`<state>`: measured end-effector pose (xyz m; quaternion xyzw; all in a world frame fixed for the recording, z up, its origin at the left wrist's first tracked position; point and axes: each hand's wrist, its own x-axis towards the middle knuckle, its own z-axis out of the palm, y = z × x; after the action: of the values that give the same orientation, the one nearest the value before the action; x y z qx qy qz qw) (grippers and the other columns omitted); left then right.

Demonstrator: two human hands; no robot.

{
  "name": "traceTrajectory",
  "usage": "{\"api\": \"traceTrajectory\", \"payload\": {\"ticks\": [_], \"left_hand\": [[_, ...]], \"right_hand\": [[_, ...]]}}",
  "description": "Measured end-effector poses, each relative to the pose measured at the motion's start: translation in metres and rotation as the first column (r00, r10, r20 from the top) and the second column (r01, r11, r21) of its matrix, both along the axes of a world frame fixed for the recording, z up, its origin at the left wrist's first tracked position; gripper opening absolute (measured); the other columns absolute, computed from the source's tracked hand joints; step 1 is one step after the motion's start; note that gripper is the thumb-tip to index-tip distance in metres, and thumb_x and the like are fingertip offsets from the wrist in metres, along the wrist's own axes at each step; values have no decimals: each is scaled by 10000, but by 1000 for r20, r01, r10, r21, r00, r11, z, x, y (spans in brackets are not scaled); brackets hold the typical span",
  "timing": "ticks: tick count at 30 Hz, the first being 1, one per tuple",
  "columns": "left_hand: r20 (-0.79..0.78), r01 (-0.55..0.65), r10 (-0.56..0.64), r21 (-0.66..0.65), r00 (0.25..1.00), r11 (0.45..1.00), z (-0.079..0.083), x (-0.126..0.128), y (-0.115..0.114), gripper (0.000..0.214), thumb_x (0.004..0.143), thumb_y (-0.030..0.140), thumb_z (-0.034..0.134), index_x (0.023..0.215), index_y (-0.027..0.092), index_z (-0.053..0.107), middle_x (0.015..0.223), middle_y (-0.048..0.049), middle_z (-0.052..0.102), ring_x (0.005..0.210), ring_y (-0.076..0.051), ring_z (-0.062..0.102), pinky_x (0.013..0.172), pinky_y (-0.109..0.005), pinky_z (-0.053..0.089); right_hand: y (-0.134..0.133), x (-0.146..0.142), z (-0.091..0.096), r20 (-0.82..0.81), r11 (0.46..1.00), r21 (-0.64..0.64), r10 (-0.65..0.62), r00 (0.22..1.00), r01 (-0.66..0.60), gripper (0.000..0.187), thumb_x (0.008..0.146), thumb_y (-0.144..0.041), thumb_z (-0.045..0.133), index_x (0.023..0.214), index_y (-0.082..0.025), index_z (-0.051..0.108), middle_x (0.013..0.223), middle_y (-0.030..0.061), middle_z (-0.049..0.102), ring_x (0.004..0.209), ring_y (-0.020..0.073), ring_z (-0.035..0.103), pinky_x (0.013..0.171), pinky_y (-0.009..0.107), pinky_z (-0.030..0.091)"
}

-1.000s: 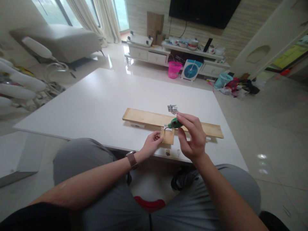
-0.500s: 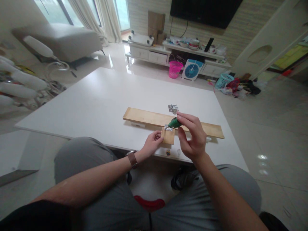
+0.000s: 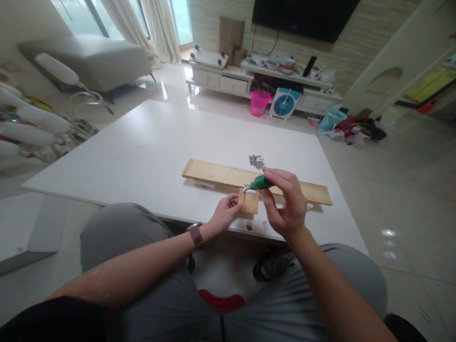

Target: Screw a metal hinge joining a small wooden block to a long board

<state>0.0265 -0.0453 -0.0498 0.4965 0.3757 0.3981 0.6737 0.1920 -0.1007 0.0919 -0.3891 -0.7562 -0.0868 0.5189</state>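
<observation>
My right hand (image 3: 287, 202) grips a screwdriver by its green handle (image 3: 261, 182). The tool slants down to the left, its tip at a silver metal hinge (image 3: 248, 189). That hinge lies where a small square wooden piece (image 3: 249, 203) meets the near edge of a long wooden board (image 3: 217, 174). Pinched at its left edge, the small piece is held by my left hand (image 3: 231, 206), which wears a brown-strapped watch on the wrist. Whether a screw sits under the tip is too small to tell.
Several metal hinges and screws (image 3: 255, 160) lie beyond the board on the white table (image 3: 142, 152). White supports (image 3: 204, 184) show under the board. A small colourful item (image 3: 249, 225) and a clear one (image 3: 264, 226) rest at the near table edge.
My right hand and the screwdriver have shifted very slightly to the right, with the tip still at the hinge. My left hand and the wooden pieces look the same.
</observation>
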Motion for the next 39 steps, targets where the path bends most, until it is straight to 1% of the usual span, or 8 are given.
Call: {"api": "traceTrajectory", "payload": {"ticks": [7, 9, 14, 21, 28, 32, 34, 39], "left_hand": [[-13, -6, 6, 11, 1000, 1000, 1, 0, 0, 312, 791, 342, 846, 1013, 144, 751, 809, -18, 696, 754, -157, 602, 752, -296, 474], [-12, -5, 6, 11, 1000, 1000, 0, 0, 0, 308, 795, 331, 845, 1021, 142, 753, 829, -26, 712, 768, -161, 613, 763, -298, 481], [-5, 4, -4, -3, 1000, 1000, -1, -1, 0, 333, 788, 328, 852, 1046, 141, 755, 844, -31, 728, 776, -164, 626, 772, -299, 485], [6, -9, 9, 15, 1000, 1000, -3, 0, 1, 323, 783, 356, 861, 1008, 153, 749, 817, -22, 710, 761, -161, 608, 761, -297, 481], [-5, 2, -2, 15, 1000, 1000, -3, -1, 0, 339, 796, 363, 855, 1035, 145, 754, 855, -36, 729, 786, -169, 628, 777, -301, 495], [-11, -2, 2, 9, 1000, 1000, -3, -1, 1, 324, 795, 349, 862, 1024, 149, 751, 828, -27, 715, 774, -169, 625, 765, -300, 497], [-15, -1, 1, 12, 1000, 1000, -3, -1, 0, 328, 797, 351, 862, 1029, 148, 751, 834, -30, 718, 779, -170, 629, 764, -300, 497], [-7, 4, -4, 18, 1000, 1000, -3, -1, -1, 350, 811, 359, 850, 1065, 140, 748, 870, -43, 737, 796, -172, 637, 784, -305, 501]], "right_hand": [[1, 1, -4, 13, 998, 41, -55, 998, 54, 506, 964, -75, 748, 1403, -314, 675, 1191, 82, 711, 1033, 230, 716, 767, 380, 664], [0, 1, -3, 12, 998, 30, -62, 998, 62, 498, 967, -92, 743, 1411, -304, 666, 1221, 91, 716, 1079, 246, 725, 809, 408, 673], [-1, 0, 0, 13, 1000, -8, 8, 1000, -8, 559, 986, -33, 614, 1492, -271, 619, 1357, 132, 735, 1261, 289, 728, 1029, 528, 658], [1, 1, -4, 9, 997, 35, -64, 998, 64, 496, 967, -78, 735, 1395, -321, 669, 1192, 76, 700, 1032, 223, 713, 772, 368, 652], [-1, -1, -1, 8, 1000, -4, -21, 1000, 21, 546, 986, -54, 639, 1471, -305, 620, 1337, 113, 733, 1225, 283, 742, 966, 492, 670], [0, 1, -3, 22, 998, 25, -56, 998, 55, 511, 983, -86, 711, 1420, -341, 641, 1244, 84, 727, 1057, 238, 749, 797, 411, 684], [0, 1, -4, 25, 997, 31, -66, 998, 65, 497, 974, -107, 742, 1401, -345, 650, 1213, 73, 717, 1021, 228, 736, 765, 393, 679], [-1, 0, 0, 19, 1000, -5, -25, 1000, 25, 538, 982, -58, 657, 1466, -292, 628, 1318, 117, 726, 1210, 276, 733, 947, 481, 680]]}}
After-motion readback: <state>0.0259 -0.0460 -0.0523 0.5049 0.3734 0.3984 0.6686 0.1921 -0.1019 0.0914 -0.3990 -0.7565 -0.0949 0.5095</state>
